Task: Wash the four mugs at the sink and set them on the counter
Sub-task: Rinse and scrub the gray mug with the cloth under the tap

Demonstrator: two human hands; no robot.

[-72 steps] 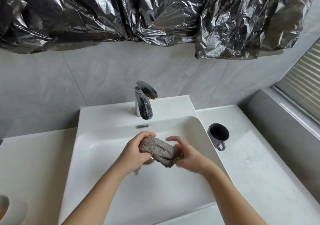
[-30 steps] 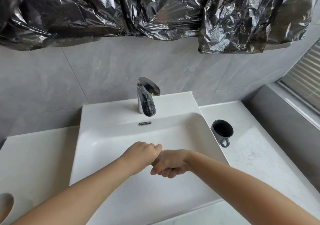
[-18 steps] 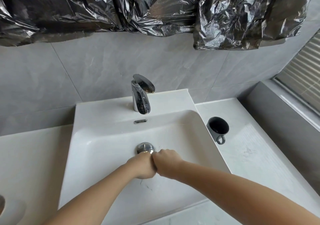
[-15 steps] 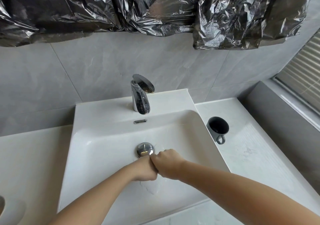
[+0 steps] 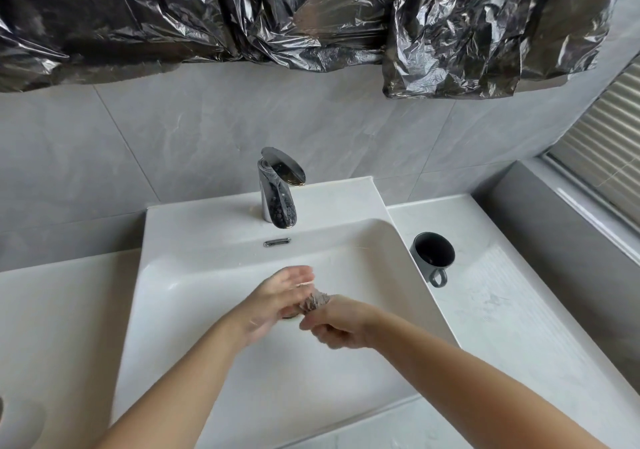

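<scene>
Right hand [image 5: 337, 325] clenches the bunched cloth [image 5: 316, 301], left hand [image 5: 277, 298] with fingers spread loose — dark mug [image 5: 433, 258] stands right of both on the surface [image 5: 512, 327], nearer the right.

Grey tiled wall [image 5: 214, 143]; crumpled black plastic sheeting [image 5: 242, 15] hung above; slatted window blind [image 5: 609, 143] right, daylight.

Glossy white sink [image 5: 194, 296], mirror-bright metal tap [image 5: 278, 192], crinkled shiny plastic sheeting [image 5: 311, 15] (far wall), coarse grey cloth [image 5: 316, 301], matt dark mug [image 5: 433, 258].
</scene>
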